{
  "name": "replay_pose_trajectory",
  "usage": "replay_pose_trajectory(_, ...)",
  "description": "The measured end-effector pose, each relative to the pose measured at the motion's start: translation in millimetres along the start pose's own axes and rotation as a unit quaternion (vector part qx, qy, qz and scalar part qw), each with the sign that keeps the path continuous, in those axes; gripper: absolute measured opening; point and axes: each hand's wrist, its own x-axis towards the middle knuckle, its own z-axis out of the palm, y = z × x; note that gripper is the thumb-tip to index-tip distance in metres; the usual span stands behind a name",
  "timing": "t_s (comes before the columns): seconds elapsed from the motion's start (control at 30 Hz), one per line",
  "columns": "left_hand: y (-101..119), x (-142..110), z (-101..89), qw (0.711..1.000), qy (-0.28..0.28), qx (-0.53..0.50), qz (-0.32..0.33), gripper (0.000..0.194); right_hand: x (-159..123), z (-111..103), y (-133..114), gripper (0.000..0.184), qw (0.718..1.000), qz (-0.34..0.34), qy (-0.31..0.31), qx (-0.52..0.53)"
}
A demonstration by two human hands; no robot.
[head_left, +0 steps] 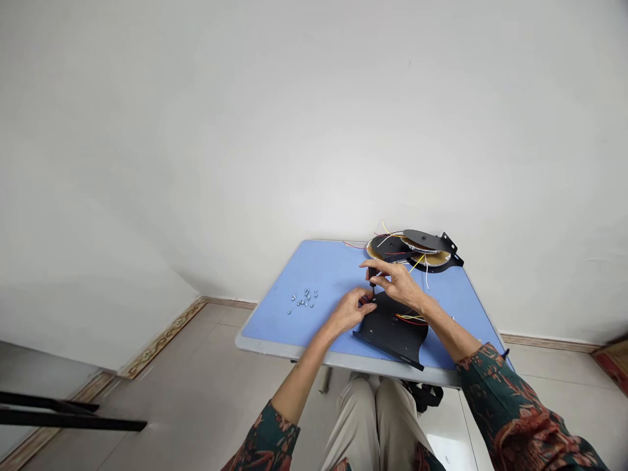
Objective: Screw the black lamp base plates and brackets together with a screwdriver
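Note:
A black metal plate (pixel 392 327) with a bent front edge lies near the front of the blue table. My right hand (pixel 396 282) grips a screwdriver (pixel 373 278) with a dark handle, held upright. Its tip meets a small screw (pixel 374 299) at the plate's far left corner. My left hand (pixel 351 310) is at that same corner, thumb on the plate and fingers curled around its edge. Whether those fingers also hold a small part is hidden. Yellow, white and red wires (pixel 411 318) come out of the plate's middle.
Several small screws (pixel 305 299) lie scattered on the left of the blue table (pixel 275 314). Several round black assemblies (pixel 415 248) with loose wires are piled at the back right. Behind the table rises a white wall (pixel 314 131). Black metal legs (pixel 73 415) stand at lower left.

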Motion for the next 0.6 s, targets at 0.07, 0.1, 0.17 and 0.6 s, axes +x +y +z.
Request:
replay_pose_trajectory(0.07, 5.6, 7.2, -1.0, 1.000, -0.006, -0.001, 0.009, 0.020, -0.8, 0.0, 1.3, 0.036, 1.000, 0.007, 0.008, -0.003)
replay_pose_trajectory(0.1, 8.3, 11.0, -0.8, 1.000, -0.002, 0.002, 0.018, 0.019, -1.1, 0.7, 2.6, 0.034, 1.000, 0.011, 0.014, -0.008)
replay_pose_trajectory(0.17, 11.9, 17.9, 1.8, 0.999, 0.015, 0.005, 0.035, 0.016, -1.7, 3.3, 5.9, 0.031, 0.999, 0.017, 0.034, -0.023)
replay_pose_trajectory(0.6, 0.8, 15.8, 16.6, 0.998, 0.040, -0.024, 0.044, 0.027, -6.2, 18.0, 9.5, 0.036, 0.986, 0.073, 0.135, -0.065)
